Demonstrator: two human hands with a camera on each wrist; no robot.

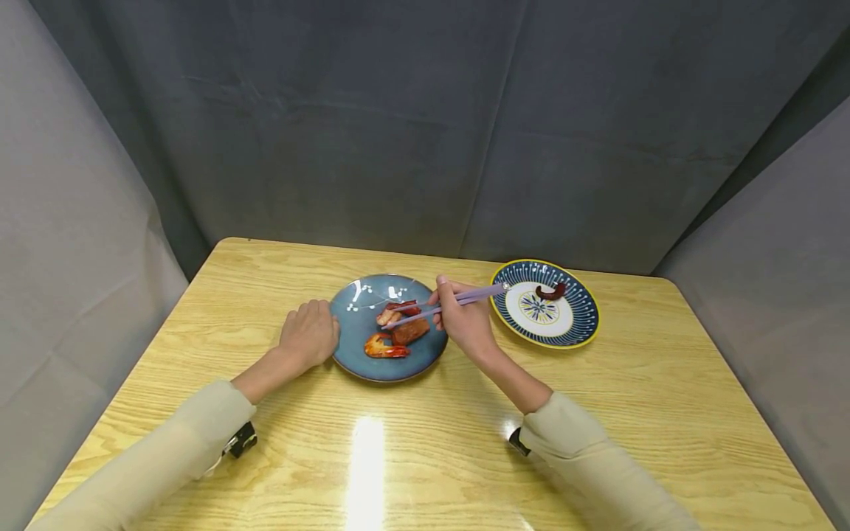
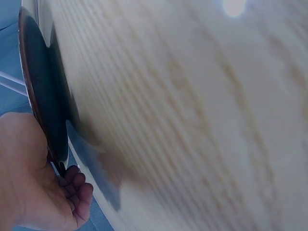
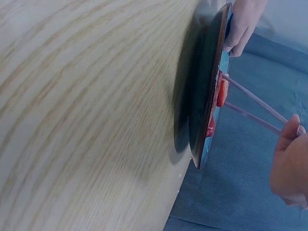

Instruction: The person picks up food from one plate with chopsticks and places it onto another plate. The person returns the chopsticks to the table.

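My left hand (image 1: 308, 332) grips the left rim of a blue plate (image 1: 352, 346) with its fingers curled at the edge, as the left wrist view shows. Held in my right hand (image 1: 468, 324) is a pair of lilac chopsticks (image 1: 479, 293). Their tips reach over the plate, spread apart, around a pale pinkish food piece (image 1: 388, 317). Close to the tips lie a dark red piece (image 1: 406, 307) and a brown block of food (image 1: 412, 330). An orange-red, shrimp-like piece (image 1: 378, 348) is nearer the front. From the right wrist view, the plate appears edge-on.
To the right stands a patterned plate (image 1: 514, 324) with a yellow rim and a dark brown curved food piece (image 1: 551, 292) on it. Both plates stand on a wooden table (image 1: 451, 457). Behind it hangs a dark grey curtain (image 1: 372, 147), with paler cloth (image 1: 80, 221) at the sides.
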